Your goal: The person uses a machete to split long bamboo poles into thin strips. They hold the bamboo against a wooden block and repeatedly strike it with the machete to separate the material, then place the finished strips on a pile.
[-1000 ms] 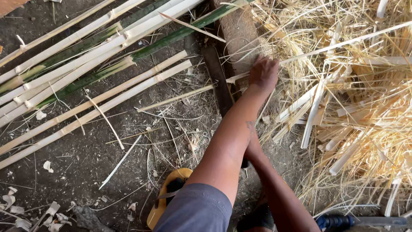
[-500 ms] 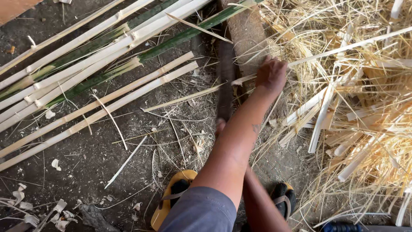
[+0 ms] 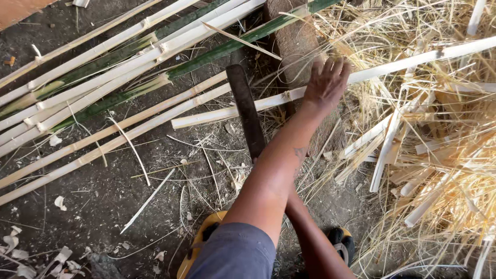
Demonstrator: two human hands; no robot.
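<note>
A long pale split bamboo strip [image 3: 392, 66] runs from mid-ground to the far right over the straw heap [image 3: 444, 170], the left hand [image 3: 325, 82] closed on its middle beside a dark machete blade [image 3: 247, 116], while the right hand is hidden behind the left forearm.

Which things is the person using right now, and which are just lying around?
In use:
left hand on a pale bamboo strip
dark blade across that strip
wooden block under it

Lying about:
split bamboo poles
straw-like shavings
chips on the dirt
</note>
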